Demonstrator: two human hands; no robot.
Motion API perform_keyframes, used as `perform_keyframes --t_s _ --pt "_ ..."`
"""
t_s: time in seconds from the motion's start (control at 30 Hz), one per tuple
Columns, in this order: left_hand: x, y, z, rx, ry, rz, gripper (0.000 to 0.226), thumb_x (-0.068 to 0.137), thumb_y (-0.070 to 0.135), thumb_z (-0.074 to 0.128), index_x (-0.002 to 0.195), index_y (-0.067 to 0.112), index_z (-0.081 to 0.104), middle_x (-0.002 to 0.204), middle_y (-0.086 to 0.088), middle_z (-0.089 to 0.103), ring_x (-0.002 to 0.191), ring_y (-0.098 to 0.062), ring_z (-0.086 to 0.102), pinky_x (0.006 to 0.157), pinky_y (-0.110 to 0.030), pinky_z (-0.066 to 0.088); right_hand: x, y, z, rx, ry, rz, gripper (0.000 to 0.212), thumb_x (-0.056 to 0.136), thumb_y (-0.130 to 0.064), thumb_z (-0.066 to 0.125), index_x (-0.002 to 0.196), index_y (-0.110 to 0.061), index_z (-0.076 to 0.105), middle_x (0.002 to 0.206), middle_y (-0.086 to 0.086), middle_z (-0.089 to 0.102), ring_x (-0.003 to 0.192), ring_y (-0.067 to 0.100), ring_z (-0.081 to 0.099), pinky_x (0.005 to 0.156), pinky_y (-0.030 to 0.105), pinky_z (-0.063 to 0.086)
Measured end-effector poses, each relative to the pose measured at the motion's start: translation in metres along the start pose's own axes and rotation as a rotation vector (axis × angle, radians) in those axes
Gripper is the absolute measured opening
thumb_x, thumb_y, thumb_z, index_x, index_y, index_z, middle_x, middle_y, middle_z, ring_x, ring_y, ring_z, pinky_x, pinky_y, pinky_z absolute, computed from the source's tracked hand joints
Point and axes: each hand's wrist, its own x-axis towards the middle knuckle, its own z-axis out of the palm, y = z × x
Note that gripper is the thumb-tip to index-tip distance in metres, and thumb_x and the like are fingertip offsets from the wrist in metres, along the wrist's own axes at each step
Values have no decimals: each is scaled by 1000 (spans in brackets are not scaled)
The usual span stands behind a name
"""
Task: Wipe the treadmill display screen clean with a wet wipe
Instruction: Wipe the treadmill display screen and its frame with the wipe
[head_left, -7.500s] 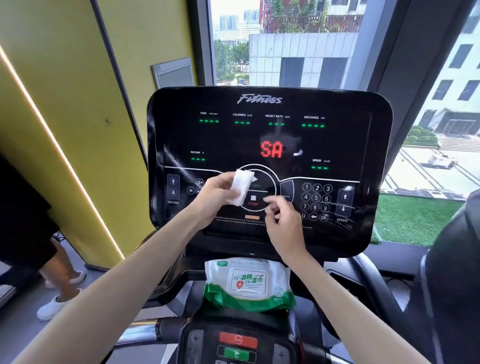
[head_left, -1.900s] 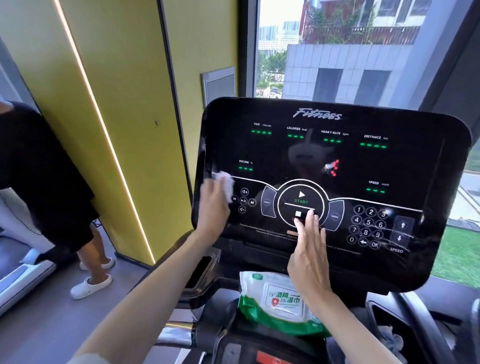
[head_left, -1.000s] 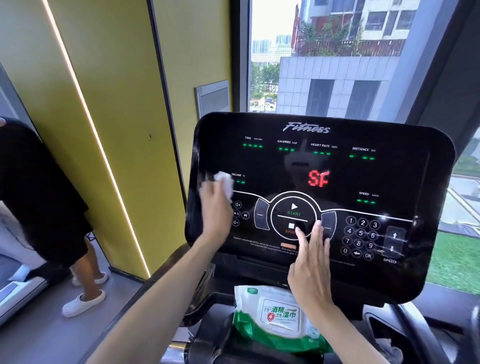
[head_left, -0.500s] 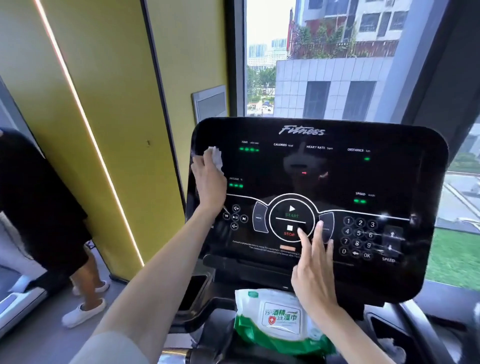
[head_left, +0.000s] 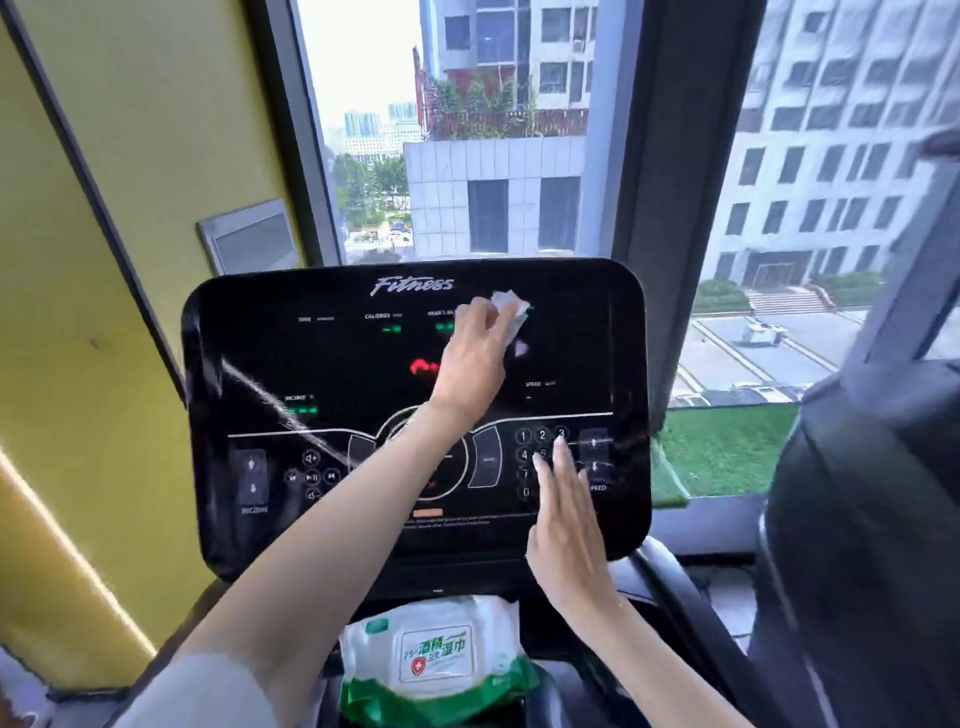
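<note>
The treadmill display screen (head_left: 332, 364) is standing tilted back toward the person in front of a window, a broad glossy black panel that is filling the middle of the view; its angle is presenting the whole face to both arms, which seems to be why the person is working it from straight on. Its gloss is showing reflections and a pale streak across the lower left, while green readouts and a blurred red figure are glowing near the centre. The left hand (head_left: 470, 364) is reaching up across the panel to the upper middle, its grip clamped on the wet wipe (head_left: 511, 307) and pressing it flat against the glass just right of the brand lettering. The right hand (head_left: 563, 525) is lying open, fingers together and holding nothing, over the number keypad (head_left: 537, 452) at the lower right, probably to steady the console against the wiping pressure. Below the screen, the wipe packet (head_left: 436, 660) is sitting on the lower console within easy reach, likely for a fresh sheet. The wipe itself is looking small, white and crumpled.
</note>
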Motion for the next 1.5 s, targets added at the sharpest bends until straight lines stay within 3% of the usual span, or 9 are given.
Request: perform_keyframes --t_s 0.17,0.33,0.47,0.63,0.9,0.97,1.2,1.37,1.5 --pt "27 37 15 111 -129 219 67 51 -21 62 113 5 58 90 -11 50 76 -24 40 44 -20 26 -1 21 -10 -70 -1 84 86 58 15 56 138 -2 33 150 24 22 141 30 20 113 41 19" --pt "42 59 27 43 -181 222 68 52 -24 53 116 0 56 95 -15 52 78 -29 43 42 -26 35 -5 28 -13 -101 7 93 83 59 13 59 137 -2 35 149 24 25 139 32 24 111 44 24" --pt "30 71 31 48 -230 278 66 52 -25 48 114 -1 56 98 -17 52 80 -33 45 49 -29 35 -11 29 -13 -99 23 145 77 64 13 58 136 -3 37 150 22 25 139 31 26 112 43 26" --pt "-21 68 48 52 -257 513 58 54 -17 56 110 1 57 89 -11 55 74 -27 49 55 -29 44 -25 27 -13 -177 6 217 68 65 9 64 130 4 46 142 22 39 129 34 41 104 45 39" --pt "-94 53 50 77 -407 872 43 75 7 39 108 17 64 95 -2 57 86 -20 45 70 -24 47 -46 19 -18 -297 78 295 46 57 8 70 103 2 66 108 21 61 100 36 59 88 43 48" --pt "-101 46 48 69 -449 916 38 75 3 49 108 16 64 95 -3 55 87 -21 47 75 -28 49 -53 13 -17 -283 78 297 44 59 9 69 102 1 66 106 20 60 99 36 58 87 44 48" --pt "-120 7 12 -44 -629 882 40 79 -4 56 109 20 65 95 -3 50 86 -21 44 77 -30 45 -63 -25 -4 -247 60 307 40 65 8 65 104 -1 65 112 19 58 105 34 55 92 43 45" --pt "-139 -42 -18 -52 -599 770 44 64 -8 60 89 27 72 92 -1 54 83 -18 45 75 -24 37 -59 -65 17 -206 33 264 40 65 7 66 104 -2 65 112 19 59 104 34 56 91 43 46" --pt "-157 -82 -46 -73 -572 703 49 55 -15 64 81 26 73 90 -4 55 83 -17 39 77 -29 47 -56 -100 33 -163 -10 193 41 67 5 68 107 -1 65 116 18 58 107 33 54 93 44 45"
